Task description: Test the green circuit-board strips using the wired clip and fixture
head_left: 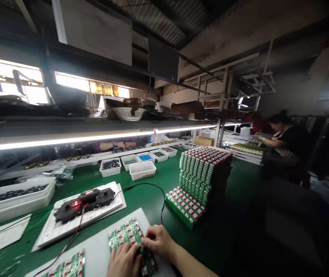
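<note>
A green circuit board panel (125, 232) with rows of white and red parts lies tilted on a white sheet (97, 240) at the front of the bench. My left hand (124, 261) rests over its lower left part, fingers bent onto the board. My right hand (160, 241) is closed in a pinch at the panel's right edge, close to the left fingertips. A black wire (152, 184) runs down to the right hand, and what the pinch holds is hidden. Part of another circuit board panel (70, 265) lies at the lower left.
A tall stack of board panels (196, 173) stands at right. A black speaker-like unit (86, 202) with a glowing red light sits on a white foam slab (47, 234). White bins (142, 175) of small parts stand behind. Co-workers' hands (121, 145) show under the lit shelf; another person (279, 134) sits at right.
</note>
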Available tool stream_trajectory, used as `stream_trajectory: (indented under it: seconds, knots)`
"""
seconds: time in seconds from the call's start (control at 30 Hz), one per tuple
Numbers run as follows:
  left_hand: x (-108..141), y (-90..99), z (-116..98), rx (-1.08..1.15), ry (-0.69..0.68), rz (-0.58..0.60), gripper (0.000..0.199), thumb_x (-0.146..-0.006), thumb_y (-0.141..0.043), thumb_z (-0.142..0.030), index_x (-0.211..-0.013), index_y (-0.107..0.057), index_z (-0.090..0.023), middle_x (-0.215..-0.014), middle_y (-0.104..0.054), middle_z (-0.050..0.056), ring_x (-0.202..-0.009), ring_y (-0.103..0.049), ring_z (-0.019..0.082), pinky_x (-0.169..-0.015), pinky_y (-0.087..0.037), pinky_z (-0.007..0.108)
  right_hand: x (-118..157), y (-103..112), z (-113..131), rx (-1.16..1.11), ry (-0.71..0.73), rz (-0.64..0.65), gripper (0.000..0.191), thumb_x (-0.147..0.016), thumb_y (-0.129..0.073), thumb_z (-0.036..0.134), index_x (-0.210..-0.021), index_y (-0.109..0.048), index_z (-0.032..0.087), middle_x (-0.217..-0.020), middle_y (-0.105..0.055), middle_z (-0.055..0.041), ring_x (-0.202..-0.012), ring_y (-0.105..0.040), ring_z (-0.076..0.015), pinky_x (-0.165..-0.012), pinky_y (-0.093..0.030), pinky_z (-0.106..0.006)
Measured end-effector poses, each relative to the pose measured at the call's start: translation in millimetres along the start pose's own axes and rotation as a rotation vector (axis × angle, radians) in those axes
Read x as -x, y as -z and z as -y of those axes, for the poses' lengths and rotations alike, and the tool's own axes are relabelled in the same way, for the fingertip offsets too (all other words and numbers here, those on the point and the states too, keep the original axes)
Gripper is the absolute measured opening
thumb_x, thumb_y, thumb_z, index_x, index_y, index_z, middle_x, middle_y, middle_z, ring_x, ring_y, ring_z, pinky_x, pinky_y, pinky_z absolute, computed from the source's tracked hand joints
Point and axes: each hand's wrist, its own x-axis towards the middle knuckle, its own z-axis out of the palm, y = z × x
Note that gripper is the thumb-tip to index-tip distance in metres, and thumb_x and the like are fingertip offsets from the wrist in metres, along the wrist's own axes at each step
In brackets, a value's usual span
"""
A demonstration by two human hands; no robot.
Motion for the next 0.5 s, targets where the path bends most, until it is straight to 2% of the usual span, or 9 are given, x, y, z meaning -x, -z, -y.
stream_trajectory:
  seconds: [0.13,0.27,0.5]
  knots:
    - [8,10.0,-11,0.084,0.037,0.003,0.032,-0.09,-0.045,-0.022,-0.11,-0.069,-0.028,-0.112,-0.067,0.005,-0.115,-0.056,0.025,-0.108,-0.033,0.044,2,1,-4,-0.033,0.075,0.001,0.016,-0.076,-0.065,0.027,-0.063,-0.063,0.017,-0.063,-0.06,0.0028,-0.065,-0.053,-0.0131,-0.062,-0.036,-0.023]
    - [12,18.5,-20,0.173,0.079,-0.01,0.029,-0.089,-0.047,-0.021,-0.107,-0.07,-0.027,-0.111,-0.066,0.006,-0.115,-0.055,0.025,-0.114,-0.025,0.049,0,4,-9,-0.079,0.129,0.033,0.022,-0.077,-0.058,0.033,-0.063,-0.058,0.018,-0.062,-0.057,0.0013,-0.065,-0.052,-0.0148,-0.062,-0.036,-0.025]
    - [11,19.0,-22,0.226,0.114,-0.02,0.031,-0.087,-0.048,-0.021,-0.107,-0.07,-0.027,-0.111,-0.066,0.006,-0.114,-0.055,0.026,-0.115,-0.023,0.051,0,11,-8,-0.13,0.116,0.113,0.026,-0.077,-0.052,0.041,-0.065,-0.055,0.018,-0.066,-0.058,-0.0008,-0.068,-0.052,-0.0169,-0.064,-0.037,-0.027]
